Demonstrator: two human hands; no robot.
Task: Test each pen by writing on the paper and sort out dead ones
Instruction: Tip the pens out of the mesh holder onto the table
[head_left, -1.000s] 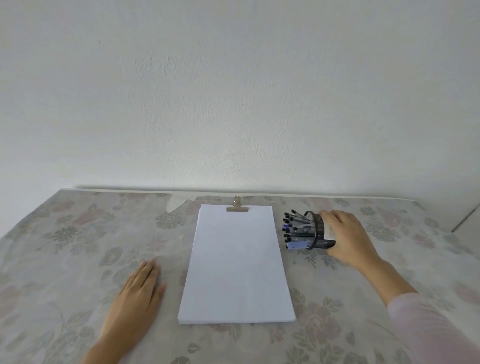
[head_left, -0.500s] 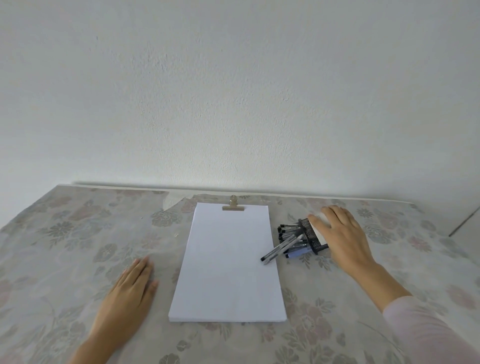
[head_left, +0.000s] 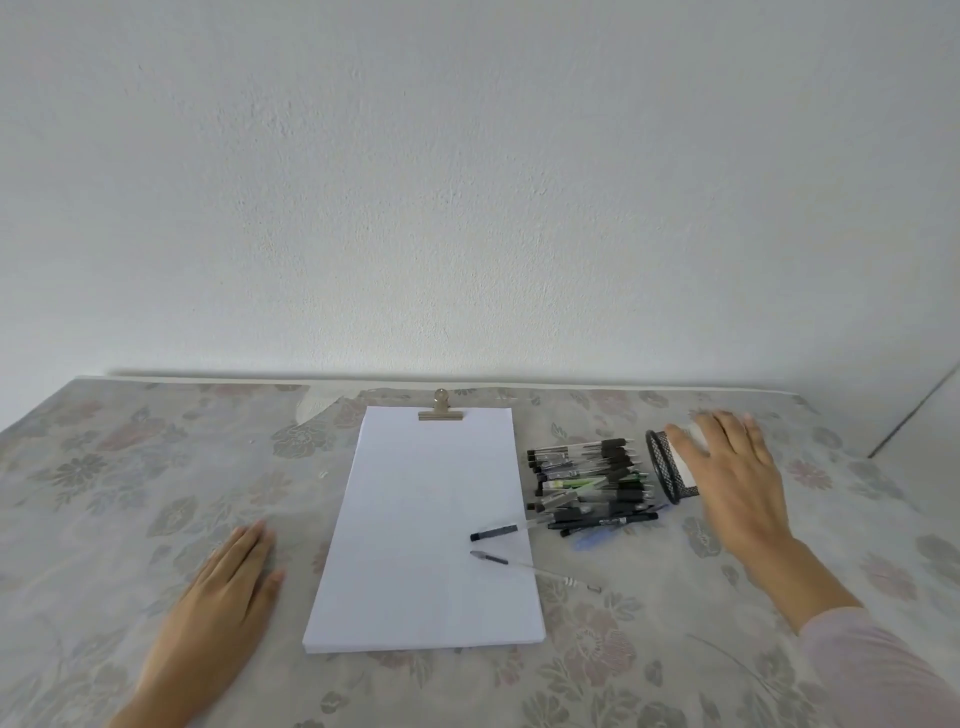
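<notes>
A stack of white paper (head_left: 415, 519), held by a metal clip (head_left: 440, 410) at its far edge, lies in the middle of the table. Right of it, several pens (head_left: 587, 483) lie spilled in a pile. Two more pens reach onto the paper's right edge: a black-capped one (head_left: 493, 531) and a clear one (head_left: 519, 564). A black mesh pen cup (head_left: 662, 467) lies tipped on its side, mouth toward the pens. My right hand (head_left: 737, 483) grips it from above. My left hand (head_left: 223, 597) rests flat on the table, left of the paper.
A floral tablecloth (head_left: 130, 467) covers the table. A plain white wall (head_left: 467, 208) rises right behind the table's far edge. A wall corner shows at the far right.
My right hand tipped the mesh cup over and drew it rightward. The pens slid out into a pile, and two rolled onto the paper. My left hand stayed flat.
</notes>
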